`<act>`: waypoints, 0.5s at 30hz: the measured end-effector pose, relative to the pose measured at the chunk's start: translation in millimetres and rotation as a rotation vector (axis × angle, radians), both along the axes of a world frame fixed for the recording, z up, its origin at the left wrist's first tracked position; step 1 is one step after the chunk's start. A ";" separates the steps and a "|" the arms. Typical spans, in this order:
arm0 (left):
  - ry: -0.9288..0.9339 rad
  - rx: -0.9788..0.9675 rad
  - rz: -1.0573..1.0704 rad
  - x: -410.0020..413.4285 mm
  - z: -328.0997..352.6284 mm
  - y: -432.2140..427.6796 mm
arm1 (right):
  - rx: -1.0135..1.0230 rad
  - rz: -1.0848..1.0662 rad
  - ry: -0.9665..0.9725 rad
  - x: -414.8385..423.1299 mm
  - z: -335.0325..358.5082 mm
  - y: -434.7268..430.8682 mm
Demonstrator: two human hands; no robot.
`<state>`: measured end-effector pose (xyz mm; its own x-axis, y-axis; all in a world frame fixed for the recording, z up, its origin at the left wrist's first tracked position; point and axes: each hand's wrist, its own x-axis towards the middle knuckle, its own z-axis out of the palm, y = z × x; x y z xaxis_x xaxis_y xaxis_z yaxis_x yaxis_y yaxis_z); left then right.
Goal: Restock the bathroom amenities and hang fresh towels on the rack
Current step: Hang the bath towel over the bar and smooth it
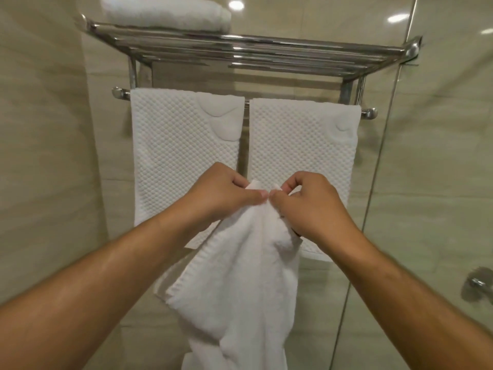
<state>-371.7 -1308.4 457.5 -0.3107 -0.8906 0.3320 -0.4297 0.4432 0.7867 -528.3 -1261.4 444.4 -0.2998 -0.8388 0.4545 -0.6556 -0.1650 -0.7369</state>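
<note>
A chrome towel rack [266,53] is fixed to the tiled wall, with a shelf of bars on top and a rail below. Two white waffle towels hang side by side on the rail, one at the left [184,145] and one at the right [301,148]. A folded white towel [165,12] lies on the shelf's left end. In front of the hanging pair, my left hand [221,193] and my right hand [312,204] pinch the top edge of a loose white towel [240,284], thumbs almost touching. It droops down between my forearms.
A glass shower panel [386,182] stands edge-on at the right, close to the rack's right end. Behind it, low at the right, is a chrome tap fitting [477,281]. Beige tiled walls close in on the left and behind.
</note>
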 end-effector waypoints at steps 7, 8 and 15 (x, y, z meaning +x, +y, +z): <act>-0.086 -0.066 -0.147 9.3 4.6 8.9 | -0.048 0.115 -0.185 20.6 9.7 17.6; -0.107 -0.063 -0.162 9.7 4.1 9.6 | -0.022 0.181 -0.253 20.7 10.9 19.0; -0.030 0.006 -0.465 20.8 -4.4 3.6 | 0.020 0.317 0.046 0.6 23.5 30.6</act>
<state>-350.9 -1304.7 453.1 -0.6873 -0.6561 0.3117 -0.2090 0.5896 0.7802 -527.7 -1230.9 467.9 -0.0017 -0.8958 0.4444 -0.6063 -0.3524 -0.7129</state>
